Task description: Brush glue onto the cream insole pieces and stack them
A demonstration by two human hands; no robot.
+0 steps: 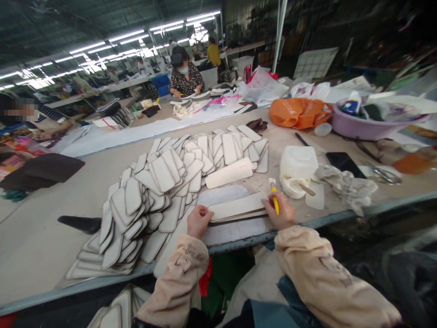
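My left hand [199,221] pinches the left end of a long white strip with dark edges [239,206], which looks like cut leather or board. At the strip's other end, my right hand [280,210] touches it with the fingertips while gripping a yellow-handled brush [275,200], head pointing away from me. Another strip edge shows beneath. Just beyond lies a cream strip with rounded ends [229,173]. A large heap of white rounded panels with dark edges [164,175] spreads to the left. Right of the brush stands a white plastic tub [297,166] with a wooden stick [307,189] in its opening.
On the right are crumpled cloth [348,184], a dark phone-like slab [345,164], scissors [384,174], an orange bag [300,113] and a purple basin [368,120]. A black pointed object [80,223] lies left. Co-workers sit across [187,77] and at left [44,116].
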